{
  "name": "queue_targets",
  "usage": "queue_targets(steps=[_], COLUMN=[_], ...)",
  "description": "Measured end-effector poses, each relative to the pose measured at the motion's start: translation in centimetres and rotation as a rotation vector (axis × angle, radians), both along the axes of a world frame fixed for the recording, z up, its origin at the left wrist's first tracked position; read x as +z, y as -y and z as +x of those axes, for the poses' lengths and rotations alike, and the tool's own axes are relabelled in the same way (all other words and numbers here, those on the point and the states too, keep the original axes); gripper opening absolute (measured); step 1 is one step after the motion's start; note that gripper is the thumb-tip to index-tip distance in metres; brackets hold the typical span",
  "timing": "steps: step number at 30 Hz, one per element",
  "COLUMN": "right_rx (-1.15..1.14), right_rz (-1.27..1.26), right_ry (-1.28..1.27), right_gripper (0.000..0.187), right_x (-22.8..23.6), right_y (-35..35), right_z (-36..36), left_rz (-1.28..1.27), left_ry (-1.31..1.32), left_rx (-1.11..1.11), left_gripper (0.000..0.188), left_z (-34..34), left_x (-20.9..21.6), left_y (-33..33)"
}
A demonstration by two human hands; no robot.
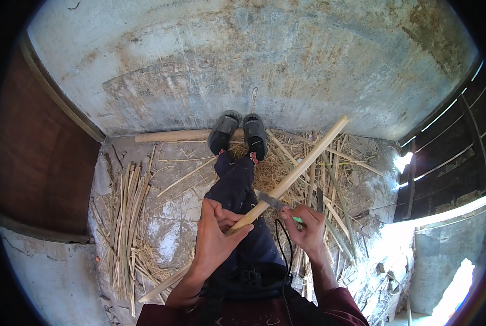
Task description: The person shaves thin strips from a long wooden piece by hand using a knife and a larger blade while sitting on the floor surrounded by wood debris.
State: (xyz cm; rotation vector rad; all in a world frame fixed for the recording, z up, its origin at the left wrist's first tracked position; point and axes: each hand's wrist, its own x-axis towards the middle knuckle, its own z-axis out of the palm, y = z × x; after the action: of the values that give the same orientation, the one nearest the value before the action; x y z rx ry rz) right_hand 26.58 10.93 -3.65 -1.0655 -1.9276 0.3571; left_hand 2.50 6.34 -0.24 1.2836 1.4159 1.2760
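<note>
A long, pale split bamboo strip [311,157] runs slantwise across my lap, from beside my left forearm up to the far right. My left hand [218,233] is closed around its middle part, thumb along the strip. In my right hand [307,227] is a knife [270,200] with a grey blade and a bit of green showing at the handle. The blade lies across the bamboo, touching or just above it, a little beyond my left hand. Part of the handle is hidden by my fingers.
Thin bamboo sticks [129,217] lie heaped on the left floor. More sticks and shavings [273,171] spread around my shoes [224,130] and to the right. A bamboo pole [172,136] rests along the stained wall [254,65]. A black cable [285,261] hangs near my right wrist.
</note>
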Motion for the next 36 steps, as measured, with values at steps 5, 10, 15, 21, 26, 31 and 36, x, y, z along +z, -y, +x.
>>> queue_targets(steps=[5, 10, 15, 21, 26, 31, 36], right_rx=[0.022, -0.022, -0.044, 0.002, 0.115, 0.134, 0.158], right_rz=[-0.074, -0.063, -0.067, -0.106, -0.079, -0.126, -0.061], right_ry=[0.0, 0.043, 0.013, -0.033, 0.074, 0.103, 0.101], right_gripper=[0.009, 0.009, 0.009, 0.018, 0.022, 0.02, 0.017], right_x=[0.7, 0.1, -0.7, 0.9, 0.6, 1.3, 0.9], right_y=[-0.3, -0.7, -0.8, -0.6, -0.8, -0.7, -0.9], right_z=[0.2, 0.4, 0.7, 0.0, -1.1, -1.8, -1.8], left_rz=[0.005, -0.072, 0.01, -0.188, -0.115, 0.001, 0.001], left_ry=[-0.035, -0.172, -0.336, -0.127, -0.242, -0.415, -0.356], left_rx=[-0.007, -0.081, -0.244, -0.246, -0.22, -0.142, -0.143], left_gripper=[0.065, 0.049, 0.026, 0.021, 0.021, 0.017, 0.015], left_z=[-0.4, -0.9, -1.8, -0.5, 0.2, 1.1, 1.7], left_x=[-0.2, 0.3, -1.4, 0.2, -0.2, -0.3, -0.1], left_y=[0.1, 0.3, 0.2, 0.4, 0.7, 0.8, 0.9])
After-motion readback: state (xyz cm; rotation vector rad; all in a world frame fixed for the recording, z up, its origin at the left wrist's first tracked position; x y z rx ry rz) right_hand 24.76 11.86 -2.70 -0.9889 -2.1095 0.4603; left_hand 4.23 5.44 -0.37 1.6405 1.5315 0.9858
